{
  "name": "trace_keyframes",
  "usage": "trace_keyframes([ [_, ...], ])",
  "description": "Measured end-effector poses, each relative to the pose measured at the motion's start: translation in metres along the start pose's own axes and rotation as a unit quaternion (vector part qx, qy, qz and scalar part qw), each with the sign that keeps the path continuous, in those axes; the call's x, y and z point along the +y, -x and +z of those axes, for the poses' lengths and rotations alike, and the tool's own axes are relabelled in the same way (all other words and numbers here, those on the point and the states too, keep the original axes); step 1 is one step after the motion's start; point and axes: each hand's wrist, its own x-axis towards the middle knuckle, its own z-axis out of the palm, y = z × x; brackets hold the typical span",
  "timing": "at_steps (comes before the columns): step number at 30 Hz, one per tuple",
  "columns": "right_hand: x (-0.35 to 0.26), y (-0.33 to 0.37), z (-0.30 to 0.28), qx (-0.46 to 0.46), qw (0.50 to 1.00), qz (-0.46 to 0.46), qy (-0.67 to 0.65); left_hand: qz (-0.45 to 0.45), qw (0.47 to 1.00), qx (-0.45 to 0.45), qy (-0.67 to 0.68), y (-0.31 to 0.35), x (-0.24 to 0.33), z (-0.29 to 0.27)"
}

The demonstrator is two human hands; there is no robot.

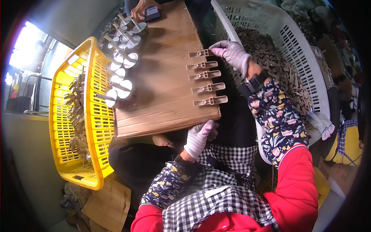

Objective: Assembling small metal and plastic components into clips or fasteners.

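Observation:
My right hand [232,55], in a striped glove, pinches the right end of the farthest brown clip-like piece [201,53]. That piece lies at the right edge of a cardboard-covered board [166,73]. Several matching brown pieces [208,88] lie below it in a row, side by side and partly over the edge. My left hand [198,140], gloved too, is closed just below the board's near edge; what its fingers hold, if anything, is hidden. Along the board's left side stand several metal posts on round discs [123,89].
A yellow basket [98,116] of metal parts stands at the left. On the right, a white basket [305,58] holds many brown pieces, with a striped glove [321,123] by its near corner. Another person's hand [143,7] is at the far end, beside a small dark box [152,14].

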Motion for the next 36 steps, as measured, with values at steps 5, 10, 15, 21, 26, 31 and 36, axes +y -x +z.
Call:
trace_keyframes([
  [5, -0.001, -0.021, 0.018, -0.035, 0.997, 0.071, -0.023, -0.007, 1.000, 0.006, -0.005, 0.001, 0.000, 0.000],
  [10, 0.004, -0.025, 0.019, -0.037, 0.994, 0.094, -0.044, -0.013, 1.000, -0.001, -0.019, 0.002, 0.003, -0.001],
  [15, 0.021, -0.032, 0.014, -0.035, 0.995, 0.089, -0.035, -0.010, 1.000, -0.007, -0.013, 0.001, 0.003, 0.000],
  [21, 0.022, -0.035, 0.022, -0.048, 0.995, 0.085, -0.023, -0.005, 1.000, 0.005, -0.008, 0.004, 0.000, -0.004],
  [26, 0.022, -0.032, 0.015, -0.009, 0.995, 0.047, 0.090, -0.010, 1.000, -0.005, -0.015, 0.003, -0.001, 0.001],
  [31, 0.016, -0.037, 0.014, -0.022, 0.966, -0.019, 0.255, 0.029, 0.999, 0.011, -0.024, -0.001, -0.003, 0.004],
  [36, -0.044, 0.008, -0.058, -0.017, 0.990, 0.037, 0.133, 0.064, 0.996, 0.032, -0.055, -0.003, -0.006, -0.003],
])
